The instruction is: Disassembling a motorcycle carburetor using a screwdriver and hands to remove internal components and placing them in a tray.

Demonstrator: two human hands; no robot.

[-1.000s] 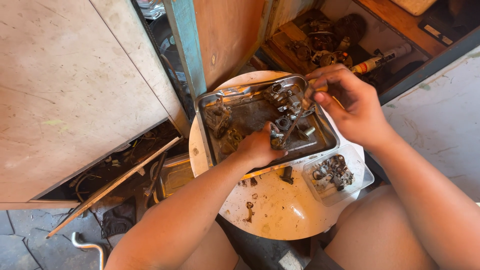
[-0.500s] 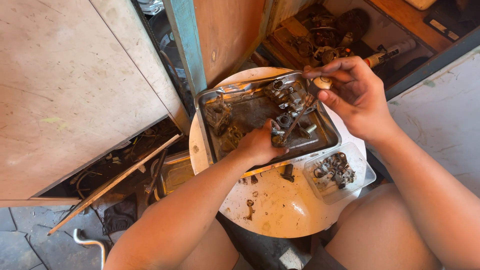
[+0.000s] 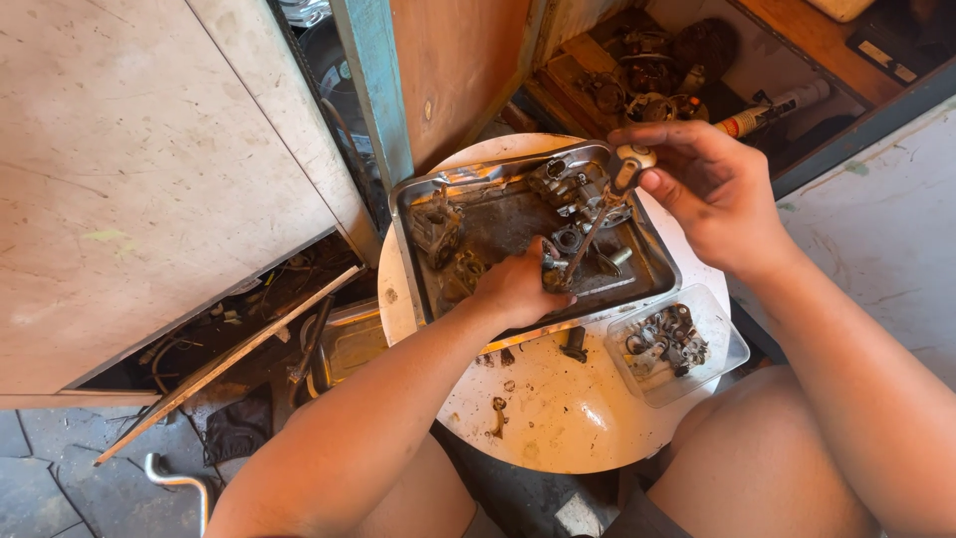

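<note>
While the left hand [image 3: 520,284] clamps a metal part [image 3: 554,261], right-hand fingers [image 3: 665,181] pinch the screwdriver [image 3: 597,221] handle above it.

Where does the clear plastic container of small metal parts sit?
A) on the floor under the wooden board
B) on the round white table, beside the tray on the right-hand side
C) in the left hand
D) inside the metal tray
B: the clear plastic container rests on the round white table, just outside the metal tray, below the right hand that holds the screwdriver; the left hand is on a part in the tray.
</note>
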